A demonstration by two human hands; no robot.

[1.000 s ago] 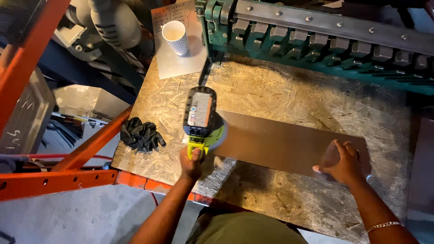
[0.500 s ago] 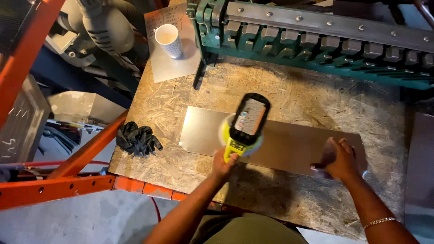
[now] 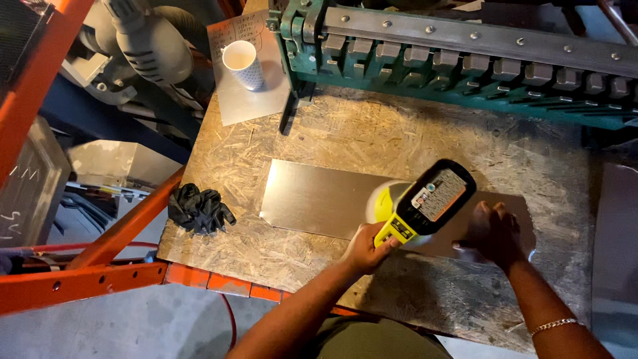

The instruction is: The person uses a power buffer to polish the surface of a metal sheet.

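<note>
1. Sheet metal lies flat on the chipboard surface; if your right hand, pressed open on its far end, lifts, the sheet could skid.
2. Your left hand is wrapped around the yellow power tool, which rests on the sheet's middle; tilt it and it may gouge.
3. The sheet looks thin, dull grey and rectangular.

We're seeing a paper cup sitting by the green bending machine, black gloves lying near the orange rack beam.
</note>
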